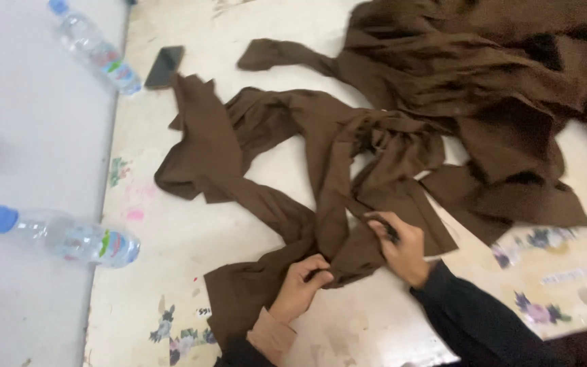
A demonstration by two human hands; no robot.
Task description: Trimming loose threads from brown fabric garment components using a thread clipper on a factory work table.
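Brown cloth pieces (287, 136) lie tangled across a worn pale table (185, 231). My left hand (301, 285) pinches a fold of the brown cloth near the table's front edge. My right hand (402, 248) grips another strip of the same cloth just to the right, with what looks like a small dark tool (388, 230) between its fingers. A bigger heap of brown fabric (497, 75) fills the upper right.
Two plastic water bottles with blue caps lie on the grey surface at left, one near (62, 236), one far (93, 46). A dark phone (164, 66) rests by the table's far left edge. Flower-patterned paper (552, 272) lies at the right.
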